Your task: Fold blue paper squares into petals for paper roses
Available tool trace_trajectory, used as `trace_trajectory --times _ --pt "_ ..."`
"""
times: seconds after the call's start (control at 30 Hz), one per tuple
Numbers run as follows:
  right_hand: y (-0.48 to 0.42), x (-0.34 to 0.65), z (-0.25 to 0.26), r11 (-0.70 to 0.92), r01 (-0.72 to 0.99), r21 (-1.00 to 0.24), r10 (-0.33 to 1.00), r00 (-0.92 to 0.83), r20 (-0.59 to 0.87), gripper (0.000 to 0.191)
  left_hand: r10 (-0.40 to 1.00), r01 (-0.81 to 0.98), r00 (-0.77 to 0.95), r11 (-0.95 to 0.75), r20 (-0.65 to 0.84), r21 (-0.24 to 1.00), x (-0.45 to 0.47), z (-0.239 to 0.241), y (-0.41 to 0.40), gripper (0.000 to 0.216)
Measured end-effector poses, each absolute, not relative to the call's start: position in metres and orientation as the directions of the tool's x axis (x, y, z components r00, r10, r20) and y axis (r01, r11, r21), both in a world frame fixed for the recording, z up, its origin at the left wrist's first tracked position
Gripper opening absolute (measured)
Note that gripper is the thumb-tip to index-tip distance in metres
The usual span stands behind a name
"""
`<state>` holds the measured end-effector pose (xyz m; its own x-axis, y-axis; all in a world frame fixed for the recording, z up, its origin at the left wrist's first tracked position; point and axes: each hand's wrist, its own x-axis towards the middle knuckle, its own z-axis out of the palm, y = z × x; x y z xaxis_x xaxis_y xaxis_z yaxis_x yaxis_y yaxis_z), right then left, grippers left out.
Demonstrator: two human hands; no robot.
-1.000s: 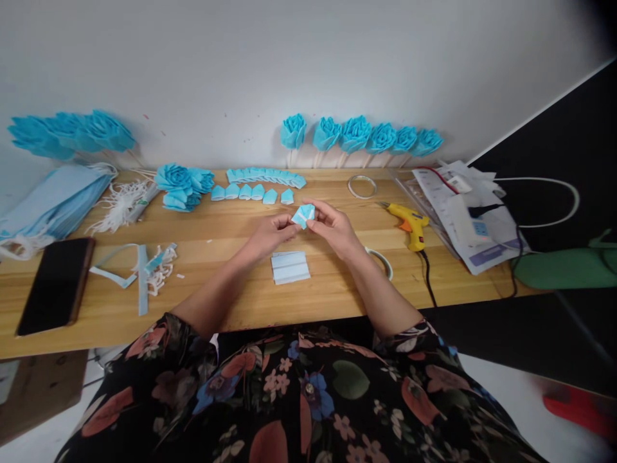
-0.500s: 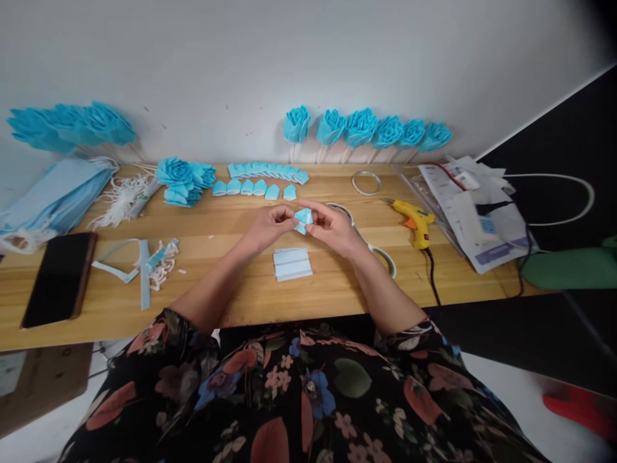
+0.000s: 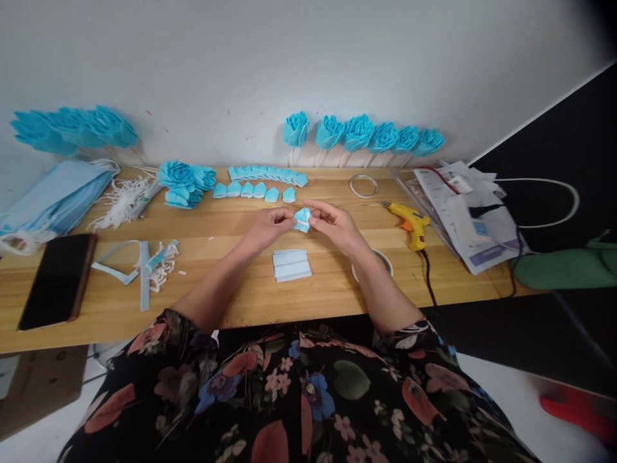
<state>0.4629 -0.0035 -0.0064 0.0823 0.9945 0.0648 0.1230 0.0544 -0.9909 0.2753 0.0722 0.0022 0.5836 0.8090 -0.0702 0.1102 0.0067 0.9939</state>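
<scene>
Between both hands, over the middle of the table, is a small folded light blue petal piece (image 3: 303,220) of mask-like cloth, with a whitish patch on it. My left hand (image 3: 272,225) pinches its left edge between thumb and fingers. On the other side my right hand (image 3: 336,226) grips the right edge, thumb in front and index finger raised behind. Just below lies a small stack of pale blue cloth rectangles (image 3: 292,265). Beyond the hands are a front row of folded petals (image 3: 247,190) and a longer overlapping row (image 3: 267,174).
A yellow glue gun (image 3: 409,224) with a black cord lies right. Blue cloth flowers on sticks (image 3: 359,133) lean against the wall. At left are a phone (image 3: 58,281), face masks (image 3: 60,193) and scraps (image 3: 164,263). A white ring (image 3: 387,262) is partly behind my right forearm.
The petal piece stays pinched in both hands and has turned slightly, so its whitish patch looks different. The right hand has shifted a little; the camera view has moved slightly.
</scene>
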Motion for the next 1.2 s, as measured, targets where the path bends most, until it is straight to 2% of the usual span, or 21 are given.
trace_trajectory --times 0.1,0.2,0.4,0.47,0.57,0.7,0.87,1.03,1.2 --pt "0.004 0.473 -0.005 0.036 0.148 -0.988 0.977 0.200 0.066 0.049 0.841 0.106 0.535 0.027 -0.080 0.994 0.276 0.000 0.075 0.025" --pt "0.023 0.491 -0.002 0.047 0.269 -0.962 0.949 0.287 0.127 0.049 0.871 0.071 0.484 0.063 -0.090 0.995 0.275 -0.004 0.080 0.029" --pt "0.065 0.505 -0.004 -0.083 0.619 -0.781 0.961 0.256 0.101 0.038 0.873 0.079 0.479 0.057 -0.088 0.995 0.274 -0.008 0.082 0.025" --pt "0.067 0.509 0.000 -0.096 0.704 -0.704 0.955 0.266 0.135 0.032 0.874 0.079 0.477 0.061 -0.092 0.995 0.274 -0.008 0.083 0.024" --pt "0.047 0.522 0.016 -0.040 0.777 -0.629 0.923 0.270 0.274 0.031 0.876 0.073 0.472 0.070 -0.097 0.995 0.274 -0.009 0.083 0.023" --pt "-0.018 0.535 0.034 0.069 0.853 -0.517 0.914 0.154 0.376 0.034 0.876 0.079 0.472 0.067 -0.097 0.995 0.274 -0.010 0.084 0.025" --pt "-0.102 0.523 0.011 -0.086 0.939 -0.333 0.960 0.167 0.225 0.039 0.873 0.082 0.481 0.050 -0.083 0.995 0.274 -0.010 0.082 0.025" --pt "-0.125 0.508 -0.010 -0.196 0.931 -0.307 0.933 0.273 0.232 0.039 0.868 0.117 0.493 -0.008 -0.051 0.993 0.273 -0.011 0.082 0.024" --pt "-0.127 0.505 -0.006 -0.212 0.947 -0.241 0.946 0.261 0.191 0.039 0.859 0.167 0.512 -0.098 -0.002 0.981 0.275 -0.013 0.079 0.025"
